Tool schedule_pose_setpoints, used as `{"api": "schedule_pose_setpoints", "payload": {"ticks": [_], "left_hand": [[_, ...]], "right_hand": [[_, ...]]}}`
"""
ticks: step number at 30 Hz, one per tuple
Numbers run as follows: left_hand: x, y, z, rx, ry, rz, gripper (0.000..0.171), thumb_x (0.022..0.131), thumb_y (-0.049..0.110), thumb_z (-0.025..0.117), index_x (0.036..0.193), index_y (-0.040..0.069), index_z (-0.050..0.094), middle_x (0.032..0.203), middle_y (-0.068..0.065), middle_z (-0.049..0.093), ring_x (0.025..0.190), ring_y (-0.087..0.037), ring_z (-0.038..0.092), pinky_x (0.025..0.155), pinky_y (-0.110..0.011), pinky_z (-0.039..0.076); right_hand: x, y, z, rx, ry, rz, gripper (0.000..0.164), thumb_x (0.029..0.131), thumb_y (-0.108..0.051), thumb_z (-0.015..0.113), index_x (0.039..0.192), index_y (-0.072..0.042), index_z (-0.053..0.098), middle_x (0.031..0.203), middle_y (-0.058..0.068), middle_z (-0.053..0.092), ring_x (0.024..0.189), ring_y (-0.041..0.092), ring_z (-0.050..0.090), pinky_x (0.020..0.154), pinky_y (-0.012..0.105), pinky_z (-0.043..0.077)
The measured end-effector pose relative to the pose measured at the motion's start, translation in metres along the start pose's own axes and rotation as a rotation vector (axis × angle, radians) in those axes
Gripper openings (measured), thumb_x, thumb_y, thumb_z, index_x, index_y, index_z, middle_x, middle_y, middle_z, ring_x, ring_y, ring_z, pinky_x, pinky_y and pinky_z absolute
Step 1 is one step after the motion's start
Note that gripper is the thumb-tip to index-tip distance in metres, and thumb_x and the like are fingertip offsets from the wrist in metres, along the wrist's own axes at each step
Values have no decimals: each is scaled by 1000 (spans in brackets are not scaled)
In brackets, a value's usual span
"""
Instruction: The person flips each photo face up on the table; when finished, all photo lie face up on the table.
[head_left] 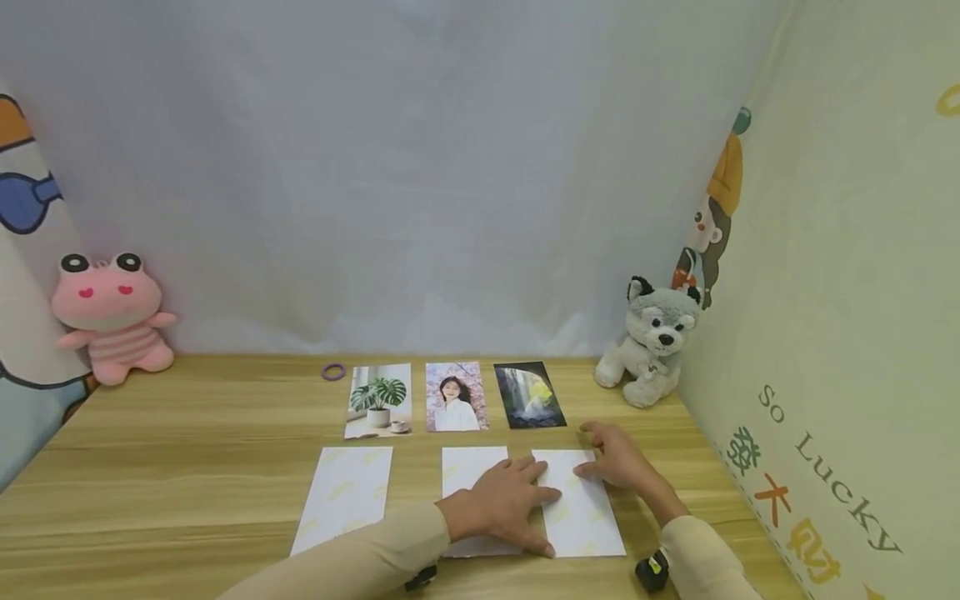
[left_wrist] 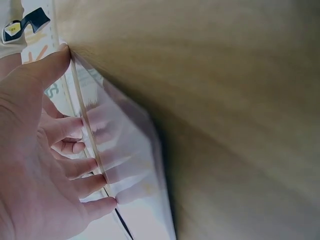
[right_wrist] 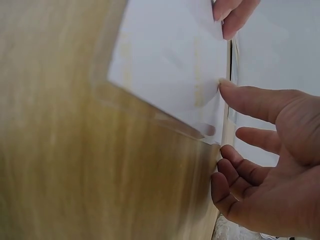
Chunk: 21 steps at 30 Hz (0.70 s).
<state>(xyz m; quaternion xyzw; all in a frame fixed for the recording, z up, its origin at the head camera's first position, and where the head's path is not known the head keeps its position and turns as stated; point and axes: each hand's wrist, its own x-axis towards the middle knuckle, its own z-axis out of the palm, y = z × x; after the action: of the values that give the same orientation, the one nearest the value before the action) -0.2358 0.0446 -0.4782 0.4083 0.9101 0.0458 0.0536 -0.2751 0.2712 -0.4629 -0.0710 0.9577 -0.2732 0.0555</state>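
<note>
From the head, I see the right card on the person's side of the waterfall photo, the spread left hand hiding part of its edge, the relaxed right hand laying a thumb on it. Left wrist: the card's markings blur. Right wrist: the left hand's fingers are cut off.

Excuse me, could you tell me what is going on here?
A person's left hand spreads over the middle white sheet and the rightmost white sheet on a wooden table. The right hand touches the rightmost one with its thumb. The leftmost white sheet lies apart, and three photos lie in a row behind the sheets.
</note>
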Motion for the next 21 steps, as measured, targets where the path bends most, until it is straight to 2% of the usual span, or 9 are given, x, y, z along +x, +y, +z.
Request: {"api": "schedule_pose_setpoints", "payload": {"ticks": [10,15,21], "left_hand": [[0,1,0,-5,0,-14,75,77,73,67,142,37,55,156,-2,43,145,-23,39,113,-41,41],[-1,1,0,-1,-6,-15,75,78,74,66,142,37,55,157,-3,42,146,-24,39,113,-40,41],[-2,2,-3,3,-21,-16,75,78,74,66,143,37,54,157,-3,42,146,-24,39,113,-40,41]], "right_hand": [[0,-2,2,15,7,13,65,73,-9,88,129,5,59,101,14,62,89,24,56,76,40,50],[0,-3,2,16,0,12,63,74,-10,87,129,5,59,100,14,62,88,24,57,75,39,50],[0,-1,-2,123,22,45,54,81,-8,80,128,5,58,92,12,62,79,21,58,67,34,50]]}}
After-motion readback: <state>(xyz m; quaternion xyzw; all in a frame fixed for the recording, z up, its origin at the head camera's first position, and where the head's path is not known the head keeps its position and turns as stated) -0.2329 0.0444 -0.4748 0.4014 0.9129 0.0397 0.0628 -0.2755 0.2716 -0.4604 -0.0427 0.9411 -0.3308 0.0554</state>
